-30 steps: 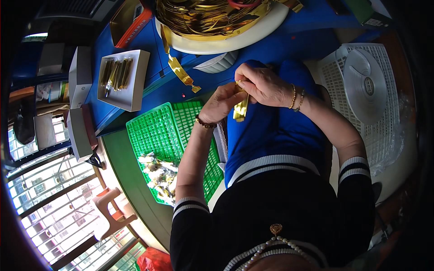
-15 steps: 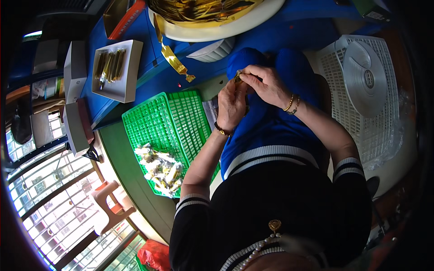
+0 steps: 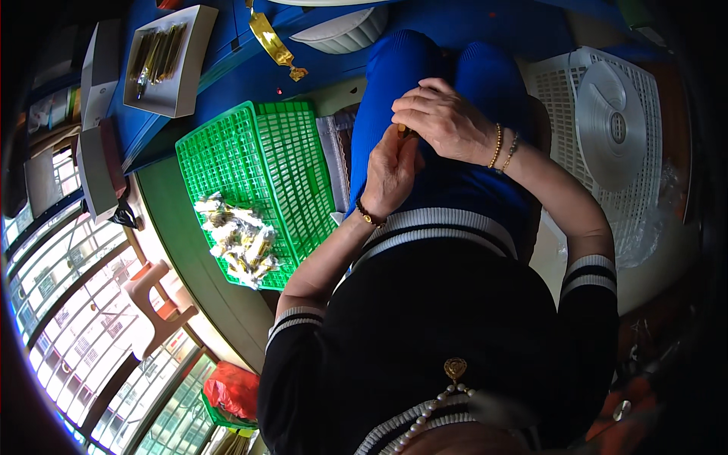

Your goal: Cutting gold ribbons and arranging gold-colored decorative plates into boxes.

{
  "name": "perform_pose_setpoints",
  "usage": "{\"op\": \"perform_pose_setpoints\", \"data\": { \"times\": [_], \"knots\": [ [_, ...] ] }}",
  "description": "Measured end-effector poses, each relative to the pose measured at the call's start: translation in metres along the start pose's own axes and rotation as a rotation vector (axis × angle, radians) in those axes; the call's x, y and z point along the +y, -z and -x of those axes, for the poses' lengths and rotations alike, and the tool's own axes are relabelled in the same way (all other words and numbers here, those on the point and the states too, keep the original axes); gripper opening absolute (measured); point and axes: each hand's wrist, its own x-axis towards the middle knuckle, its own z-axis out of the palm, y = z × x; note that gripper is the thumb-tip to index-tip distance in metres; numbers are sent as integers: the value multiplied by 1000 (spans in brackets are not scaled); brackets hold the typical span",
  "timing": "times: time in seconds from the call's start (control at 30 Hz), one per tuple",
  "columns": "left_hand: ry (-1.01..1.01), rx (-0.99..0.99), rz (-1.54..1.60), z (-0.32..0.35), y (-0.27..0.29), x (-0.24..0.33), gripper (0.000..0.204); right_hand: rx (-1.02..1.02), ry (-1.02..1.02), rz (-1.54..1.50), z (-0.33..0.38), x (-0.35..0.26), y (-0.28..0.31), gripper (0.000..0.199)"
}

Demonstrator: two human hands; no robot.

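My two hands meet over my blue-clad lap. Between my left hand [image 3: 390, 171] and my right hand [image 3: 444, 125] shows a small gold foil piece [image 3: 403, 131], mostly covered by fingers. The left thumb and fingers close on it from below; the right fingers curl over its top. To the left, a green plastic basket [image 3: 292, 167] has a heap of small clear-wrapped gold bundles [image 3: 236, 239] at its near end. A gold foil strip [image 3: 271, 42] hangs over the blue table's edge, its end twisted.
A white box [image 3: 203, 53] of thin gold strips [image 3: 163, 57] sits on the blue table [image 3: 227, 64] at far left. To my right, a white basket [image 3: 565, 98] carries a large reel of clear film [image 3: 610, 125]. A pink stool [image 3: 148, 311] stands by the window.
The view has shifted, so table and baskets sit higher and further left. My right fingers have folded over the gold piece, which showed at my fingertips before.
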Motion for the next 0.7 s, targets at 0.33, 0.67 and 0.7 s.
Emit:
{"op": "perform_pose_setpoints", "data": {
  "times": [0.33, 0.67, 0.7],
  "knots": [
    [173, -107, 315, -2, -2, 8, 16, 68, -301, -627, 2, -6, 15, 14],
    [39, -6, 404, -12, -20, 5, 18, 241, -483, -370, 30, -36, -9, 35],
    [40, -7, 404, -11, -21, 1, 18, 282, -508, -435, 32, -38, -15, 37]
  ]
}}
